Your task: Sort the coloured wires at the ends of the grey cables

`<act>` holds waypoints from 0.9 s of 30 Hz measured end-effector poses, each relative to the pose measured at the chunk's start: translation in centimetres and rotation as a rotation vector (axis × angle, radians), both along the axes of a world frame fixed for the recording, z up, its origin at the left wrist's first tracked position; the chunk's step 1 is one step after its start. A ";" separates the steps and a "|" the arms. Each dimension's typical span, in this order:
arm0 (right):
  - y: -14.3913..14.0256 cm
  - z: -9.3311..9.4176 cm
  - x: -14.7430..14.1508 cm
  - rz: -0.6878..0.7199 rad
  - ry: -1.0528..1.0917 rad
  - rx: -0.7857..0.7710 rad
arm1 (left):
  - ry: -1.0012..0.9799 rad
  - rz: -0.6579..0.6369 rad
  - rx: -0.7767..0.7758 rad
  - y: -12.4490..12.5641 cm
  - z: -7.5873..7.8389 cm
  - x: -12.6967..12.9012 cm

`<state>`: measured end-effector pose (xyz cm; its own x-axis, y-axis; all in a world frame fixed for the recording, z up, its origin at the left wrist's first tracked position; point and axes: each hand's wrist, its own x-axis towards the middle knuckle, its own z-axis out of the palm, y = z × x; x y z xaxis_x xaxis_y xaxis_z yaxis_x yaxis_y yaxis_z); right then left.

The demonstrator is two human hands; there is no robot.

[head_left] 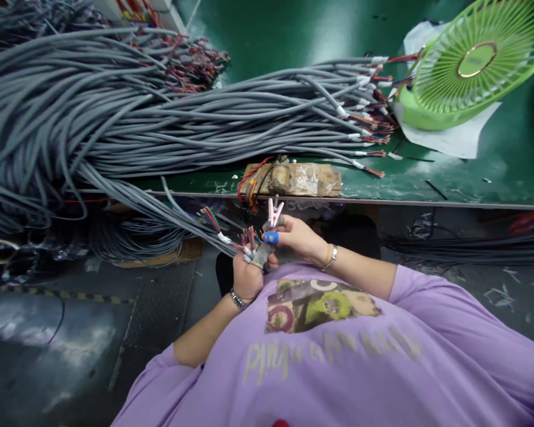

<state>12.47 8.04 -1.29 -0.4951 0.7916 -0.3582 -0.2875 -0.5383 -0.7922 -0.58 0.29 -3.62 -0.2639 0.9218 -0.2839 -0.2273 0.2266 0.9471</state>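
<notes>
My left hand [248, 276] is closed round a bunch of grey cables [193, 224] near their stripped ends, with grey covering on its fingers. Thin coloured wires [250, 237] fan out above that grip, and one cable end with a white sleeve [223, 238] sticks out to its left. My right hand [300, 238] is pinched beside the wire tips, blue tape round its thumb. What lies between its fingertips is too small to make out. A pink clothes peg [275, 212] stands at the right index finger; whether it is clipped to the finger covering, I cannot tell.
A large heap of grey cables [196, 124] covers the green bench [463, 184]. Behind their ends stands a green fan [476, 62] on white paper [465, 133]. A worn wooden block [314, 179] with red and black leads sits at the bench edge. Coiled cables [137, 240] lie below.
</notes>
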 end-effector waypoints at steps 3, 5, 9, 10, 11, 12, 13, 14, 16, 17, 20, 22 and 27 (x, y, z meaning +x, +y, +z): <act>-0.1 -0.1 -0.3 -0.025 -0.009 0.006 | 0.009 -0.004 -0.016 0.0 -0.2 0.0; -0.2 -0.1 -0.3 -0.034 -0.021 0.007 | 0.018 -0.007 -0.012 0.0 -0.2 0.0; -0.3 0.0 -0.4 -0.071 -0.038 0.012 | 0.041 0.002 -0.005 -0.1 -0.3 0.0; -0.4 0.0 -0.4 -0.083 -0.040 0.017 | 0.043 0.010 -0.001 -0.1 -0.3 0.1; -0.4 0.0 -0.4 -0.095 -0.042 0.022 | 0.043 0.019 0.002 -0.1 -0.3 0.1; -0.5 0.0 -0.4 -0.103 -0.046 0.027 | 0.042 0.028 0.003 -0.1 -0.3 0.1; -0.5 -0.1 -0.4 -0.108 -0.051 0.029 | 0.040 0.040 0.004 -0.1 -0.3 0.1; -0.6 -0.1 -0.4 -0.111 -0.055 0.028 | 0.037 0.050 0.001 -0.1 -0.4 0.1; -0.7 -0.2 -0.4 -0.115 -0.059 0.023 | 0.034 0.072 -0.006 0.0 -0.4 0.1; -0.7 -0.2 -0.4 -0.116 -0.060 0.021 | 0.031 0.079 -0.009 0.0 -0.4 0.1; -0.8 -0.3 -0.5 -0.100 -0.040 0.009 | 0.012 0.080 -0.009 0.1 -0.2 0.0; -0.8 -0.3 -0.5 -0.074 -0.009 -0.014 | -0.012 0.080 0.002 0.1 0.0 0.0; -0.6 -0.6 0.5 -0.060 0.083 -0.068 | -0.064 0.084 0.015 0.1 0.5 -0.2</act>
